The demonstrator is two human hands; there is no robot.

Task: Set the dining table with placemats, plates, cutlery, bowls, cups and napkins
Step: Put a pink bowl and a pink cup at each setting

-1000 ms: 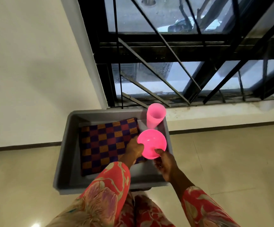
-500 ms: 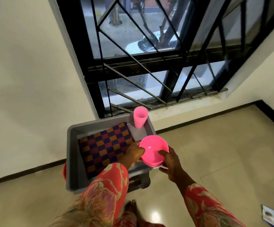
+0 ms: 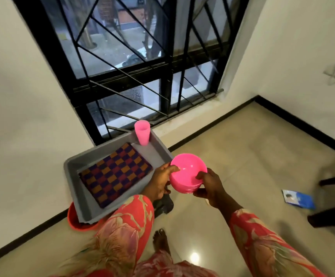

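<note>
Both hands hold a pink bowl [image 3: 187,172], which looks like a short stack of nested bowls, above the floor just right of a grey tub [image 3: 72,176]. My left hand [image 3: 161,181] grips its left rim with the thumb inside. My right hand [image 3: 209,185] grips the right side, fingers curled over the rim. In the tub lies a checked purple and orange placemat [image 3: 115,173]. A pink cup [image 3: 142,132] stands upright in the tub's far right corner.
The tub sits on an orange bucket [image 3: 76,220] against the wall under a barred window [image 3: 142,56]. My bare foot [image 3: 160,239] stands on the glossy tiled floor. A blue packet [image 3: 297,198] lies on the floor at right, near dark furniture legs [image 3: 330,216].
The pink bowl has come up out of the tub and moved right, clear of its edge, held by both hands. The view has swung right, showing more floor and the room's corner.
</note>
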